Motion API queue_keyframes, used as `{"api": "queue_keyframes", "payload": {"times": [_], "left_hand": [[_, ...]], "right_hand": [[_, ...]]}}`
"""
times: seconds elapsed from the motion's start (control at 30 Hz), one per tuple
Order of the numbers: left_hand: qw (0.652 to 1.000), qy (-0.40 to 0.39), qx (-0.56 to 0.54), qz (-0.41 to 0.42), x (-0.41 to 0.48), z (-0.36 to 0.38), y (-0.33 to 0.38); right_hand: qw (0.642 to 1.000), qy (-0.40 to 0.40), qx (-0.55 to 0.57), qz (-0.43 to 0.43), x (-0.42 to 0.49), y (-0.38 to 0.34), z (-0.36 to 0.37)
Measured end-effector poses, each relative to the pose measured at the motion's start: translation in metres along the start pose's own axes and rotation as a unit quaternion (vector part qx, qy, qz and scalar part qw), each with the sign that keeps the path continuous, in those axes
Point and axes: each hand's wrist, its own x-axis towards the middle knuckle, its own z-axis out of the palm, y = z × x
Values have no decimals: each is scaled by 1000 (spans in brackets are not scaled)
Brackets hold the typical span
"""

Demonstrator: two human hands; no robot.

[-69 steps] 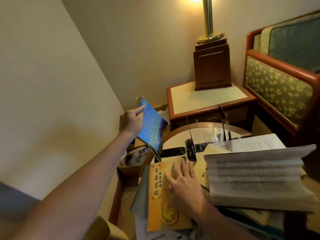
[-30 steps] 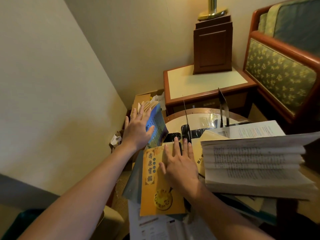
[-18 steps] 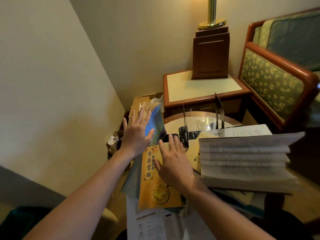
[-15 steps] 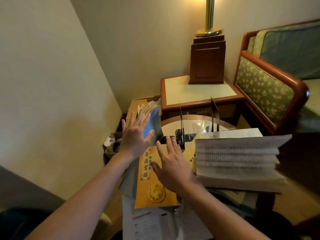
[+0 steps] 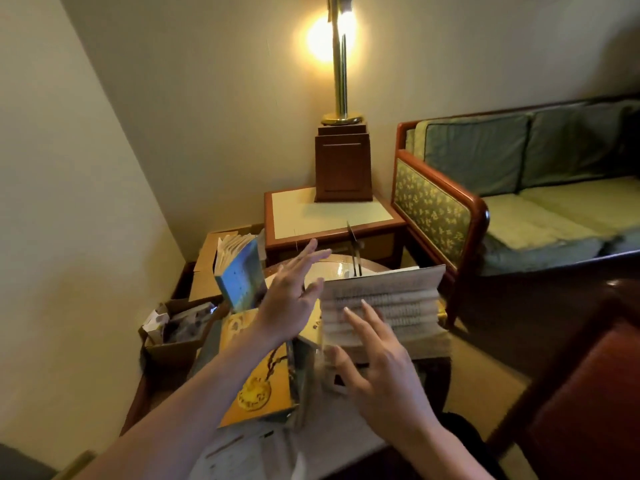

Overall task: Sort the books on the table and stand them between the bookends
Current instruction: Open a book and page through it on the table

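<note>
So the small blue book (image 5: pixel 239 277) is standing on end at the far left edge of the table (image 5: pixel 337 270). Its long side is nearly upright with a slight lean and the pages fan open at the top, while the yellow book (image 5: pixel 258 382) lies flat, long side running away from the camera. Left hand (image 5: pixel 289 303) is wide open just right of the blue book, fingers straight and spread, gripping nothing, though I can't tell if it touches the cover. Right hand (image 5: pixel 379 365) is open too, fingers spread over the front of the fat white stack of books (image 5: pixel 398 296), holding nothing.
</note>
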Motion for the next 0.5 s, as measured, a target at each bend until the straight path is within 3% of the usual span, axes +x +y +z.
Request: {"api": "queue_keyframes", "payload": {"times": [0.07,0.2,0.33,0.5], "left_hand": [[998,-33,10,46,4,10,19],[976,-119,148,104,17,22,41],[943,-218,241,74,34,27,49],[923,-305,234,17,58,30,53]], "right_hand": [[999,38,-6,36,-5,15,-7],[992,70,-29,99,-5,57,-8],[987,72,-29,139,-6,90,0],[977,99,27,186,-7,100,8]]}}
